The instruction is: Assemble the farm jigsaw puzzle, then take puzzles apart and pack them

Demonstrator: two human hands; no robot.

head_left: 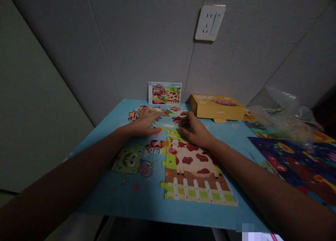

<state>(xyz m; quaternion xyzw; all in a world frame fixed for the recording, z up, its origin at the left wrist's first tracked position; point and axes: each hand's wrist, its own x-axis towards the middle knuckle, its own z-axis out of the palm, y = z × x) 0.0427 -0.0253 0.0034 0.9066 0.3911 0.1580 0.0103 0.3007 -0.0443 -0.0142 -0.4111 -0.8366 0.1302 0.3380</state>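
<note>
A partly joined jigsaw puzzle with a brown-spotted cow and a white fence lies on the table. Beyond its upper left edge, my left hand reaches over loose puzzle pieces, fingers stretched out and thumb apart. My right hand is just above the cow's back, its fingers bent and spread from the thumb. Its fingertips are close to a small reddish piece, and I see no clear grip on it. Left of the cow lies a section showing a figure in a hat.
A picture card of the farm scene leans on the wall. To its right sits a yellow box. Clear plastic wrap and a dark blue picture sheet lie at the right. The blue tabletop has a printed cartoon.
</note>
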